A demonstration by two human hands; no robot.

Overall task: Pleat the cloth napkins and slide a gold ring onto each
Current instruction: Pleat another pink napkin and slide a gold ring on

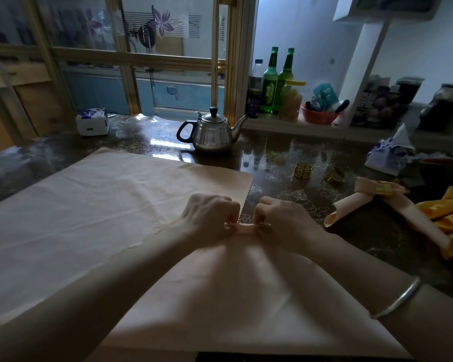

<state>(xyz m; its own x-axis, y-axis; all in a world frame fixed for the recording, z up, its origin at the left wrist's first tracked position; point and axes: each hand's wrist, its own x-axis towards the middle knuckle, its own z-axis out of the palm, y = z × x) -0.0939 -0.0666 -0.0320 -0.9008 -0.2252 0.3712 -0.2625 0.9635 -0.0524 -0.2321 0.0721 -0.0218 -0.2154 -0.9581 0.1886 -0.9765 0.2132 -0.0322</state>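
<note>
Two hands meet at the twelve-o'clock corner of the napkin [233, 283] on the bench [272, 158]: left hand [209, 215] and right hand [280, 218] fingers pinch a narrow fold. The cloth looks soft and limp, best gripped close along the crease.

Steel teapot [212, 133] stands at twelve o'clock, tissue pack [92, 121] at ten o'clock, two green bottles [270, 82] at one o'clock, red bowl [318, 118] at two o'clock

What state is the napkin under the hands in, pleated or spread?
The napkin is mostly spread: only its far tip is folded narrow, pinched by the left hand and right hand; the rest lies flat.
</note>
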